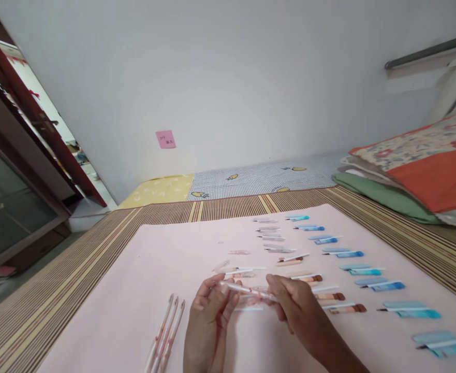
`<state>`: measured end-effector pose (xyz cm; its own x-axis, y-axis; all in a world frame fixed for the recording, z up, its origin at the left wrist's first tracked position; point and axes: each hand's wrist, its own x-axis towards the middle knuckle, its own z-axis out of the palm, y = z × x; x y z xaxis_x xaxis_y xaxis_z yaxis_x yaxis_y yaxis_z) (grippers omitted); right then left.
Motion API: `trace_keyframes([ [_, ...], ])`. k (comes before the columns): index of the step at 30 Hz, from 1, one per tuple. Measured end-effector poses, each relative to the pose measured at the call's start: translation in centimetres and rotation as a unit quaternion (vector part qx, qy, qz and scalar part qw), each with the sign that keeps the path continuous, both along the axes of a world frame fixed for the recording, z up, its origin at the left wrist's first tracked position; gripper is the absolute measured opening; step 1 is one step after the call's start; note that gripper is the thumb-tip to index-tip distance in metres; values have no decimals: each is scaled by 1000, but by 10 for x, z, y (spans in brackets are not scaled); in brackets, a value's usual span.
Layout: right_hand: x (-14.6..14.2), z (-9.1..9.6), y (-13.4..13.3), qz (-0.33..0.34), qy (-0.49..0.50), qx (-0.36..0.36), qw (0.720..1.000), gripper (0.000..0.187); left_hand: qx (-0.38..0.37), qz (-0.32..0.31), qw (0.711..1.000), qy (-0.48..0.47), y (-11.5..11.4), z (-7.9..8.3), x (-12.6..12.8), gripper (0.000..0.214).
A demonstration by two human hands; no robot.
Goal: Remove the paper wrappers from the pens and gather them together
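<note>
Holding a pen [247,289] at the near middle of the sheet [107,316], raised just above it and slanting slightly down to the right. With the left hand [211,308], pinching the left end between thumb and curled fingers, with hardly any gap. With the right hand [299,300], gripping the right end between thumb and fingers, with some fingertips hidden.

Set apart at near left: three pens [166,331], side by side and apparently whole. Judging by these, only a small share in whole form, even counting the one in hand.

Far more in pieces, mostly to the right: blue parts [395,286] in a slanting row from far to near, eight sets, each with a white stick; left of these, brown parts [331,297] in four sets; beyond those, grey parts [280,250] in four more. All lying in groups on the sheet, with no finger on the blue or grey.

Fewer pink parts [239,252], loose just beyond and under the hands. Perhaps another piece right behind the pen, too blurred to be sure of; cannot tell either whether joining or parting at the grip
</note>
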<state>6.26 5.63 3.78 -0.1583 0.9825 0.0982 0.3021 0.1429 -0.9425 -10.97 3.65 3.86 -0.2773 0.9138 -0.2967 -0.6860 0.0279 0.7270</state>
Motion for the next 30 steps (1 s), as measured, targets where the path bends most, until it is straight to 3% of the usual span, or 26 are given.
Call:
trace_keyframes([
  [2,0,0,1,3,4,13,1000,41,4,-2,1000,3,0,0,0,20],
  [4,0,2,3,3,2,70,998,25,-9,17,1000,1,1,-1,-1,14],
  [7,0,3,5,9,-8,141,990,21,-32,35,999,-10,3,-2,-3,11],
  [9,-1,3,4,13,-11,114,993,20,-30,29,999,-16,3,-1,-3,11],
  [13,-3,3,0,35,27,-2,999,41,-3,14,1000,-13,2,4,-3,19],
  [15,-3,4,0,41,59,-24,997,38,1,18,1000,-10,2,4,-4,20],
  [16,-3,5,0,36,71,-25,997,32,-1,20,1000,-9,2,4,-4,19],
  [19,-2,7,1,25,68,25,997,39,-19,24,999,-11,2,0,-4,14],
  [22,-2,6,0,17,24,72,997,26,-30,10,999,-12,1,-2,-2,11],
  [27,-3,4,-1,37,58,-40,997,47,0,-5,1000,-4,-1,2,0,17],
  [30,-2,6,2,20,58,10,998,34,0,0,1000,-11,0,5,-1,15],
])
